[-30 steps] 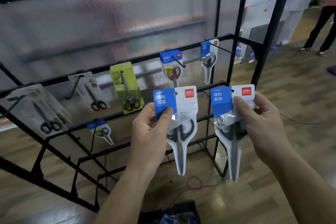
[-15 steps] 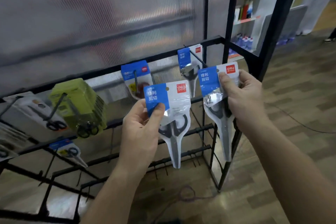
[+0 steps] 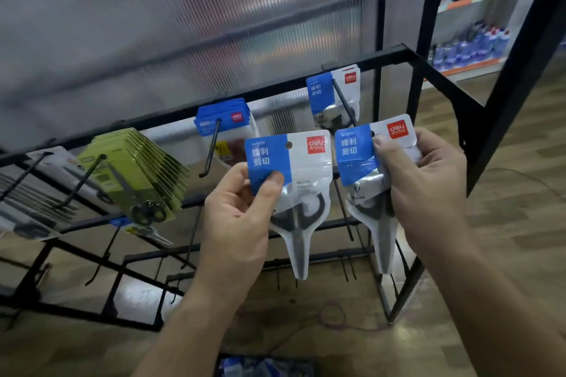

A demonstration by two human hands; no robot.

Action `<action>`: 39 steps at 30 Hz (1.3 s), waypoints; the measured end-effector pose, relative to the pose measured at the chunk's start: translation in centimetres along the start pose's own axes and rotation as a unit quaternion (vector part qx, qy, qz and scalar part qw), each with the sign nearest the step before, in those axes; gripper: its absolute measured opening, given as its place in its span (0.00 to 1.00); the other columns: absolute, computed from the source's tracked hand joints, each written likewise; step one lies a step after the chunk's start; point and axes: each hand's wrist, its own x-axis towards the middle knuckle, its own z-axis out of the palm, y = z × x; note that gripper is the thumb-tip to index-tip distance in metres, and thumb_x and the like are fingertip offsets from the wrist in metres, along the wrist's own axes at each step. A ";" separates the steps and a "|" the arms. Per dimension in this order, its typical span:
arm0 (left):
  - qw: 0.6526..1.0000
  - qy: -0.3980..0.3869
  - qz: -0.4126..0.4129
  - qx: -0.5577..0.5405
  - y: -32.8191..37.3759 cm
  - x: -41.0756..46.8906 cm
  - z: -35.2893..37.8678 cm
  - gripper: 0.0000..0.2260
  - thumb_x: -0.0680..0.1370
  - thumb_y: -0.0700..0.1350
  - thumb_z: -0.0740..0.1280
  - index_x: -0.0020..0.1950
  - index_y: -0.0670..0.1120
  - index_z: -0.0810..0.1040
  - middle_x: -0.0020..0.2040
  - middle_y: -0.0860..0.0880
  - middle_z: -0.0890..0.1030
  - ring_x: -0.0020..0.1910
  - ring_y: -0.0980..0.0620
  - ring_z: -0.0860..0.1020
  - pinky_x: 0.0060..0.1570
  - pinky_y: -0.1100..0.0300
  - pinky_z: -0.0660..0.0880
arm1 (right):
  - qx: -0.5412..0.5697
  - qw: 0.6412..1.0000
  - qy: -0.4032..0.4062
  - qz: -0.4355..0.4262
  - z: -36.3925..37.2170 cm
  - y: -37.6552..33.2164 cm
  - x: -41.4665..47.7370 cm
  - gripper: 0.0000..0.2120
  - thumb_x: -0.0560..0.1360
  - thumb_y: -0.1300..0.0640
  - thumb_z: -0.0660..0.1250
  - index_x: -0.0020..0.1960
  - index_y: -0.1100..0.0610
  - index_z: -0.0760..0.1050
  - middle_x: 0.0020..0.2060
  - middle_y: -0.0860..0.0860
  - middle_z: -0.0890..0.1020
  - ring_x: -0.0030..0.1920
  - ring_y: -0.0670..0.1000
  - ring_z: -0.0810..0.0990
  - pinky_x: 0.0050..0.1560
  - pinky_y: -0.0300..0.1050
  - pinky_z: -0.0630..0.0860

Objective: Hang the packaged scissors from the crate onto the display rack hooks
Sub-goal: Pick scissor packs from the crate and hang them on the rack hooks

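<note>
My left hand (image 3: 239, 211) grips a blue-and-white scissors pack (image 3: 303, 193) by its blue header, thumb on the front. Beside it, my right hand (image 3: 425, 180) holds a second matching scissors pack (image 3: 358, 162) a little higher. Both packs hang point-down in front of the black display rack (image 3: 398, 53). Just behind the right pack, a rack hook (image 3: 344, 101) carries matching blue-and-white packs (image 3: 324, 92). The crate (image 3: 263, 366) shows only as a dark rim at the bottom edge, with more packs inside.
Other hooks to the left hold blue packs (image 3: 223, 119), a thick stack of yellow-green packs (image 3: 137, 168) and grey packs (image 3: 33, 193). Lower rack bars have bare hooks (image 3: 349, 269). A ribbed translucent panel backs the rack. Store shelves (image 3: 477, 9) stand at the far right. A cable (image 3: 330, 318) lies on the wooden floor.
The view has moved closer to the rack and shifted right. Both hands have risen with their packs toward the right-hand hook; the right pack now sits just below it.
</note>
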 end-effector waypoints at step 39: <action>0.999 -0.037 -0.014 -0.035 0.4 0.4 4.7 0.07 0.83 0.40 0.65 0.59 0.45 0.80 0.50 0.46 0.87 0.48 0.48 0.87 0.42 0.58 0.83 | -0.183 0.979 -0.063 0.062 3.0 3.1 11.3 0.22 0.81 0.47 0.68 0.72 0.53 0.71 0.59 0.49 0.80 0.55 0.49 0.82 0.51 0.47 0.82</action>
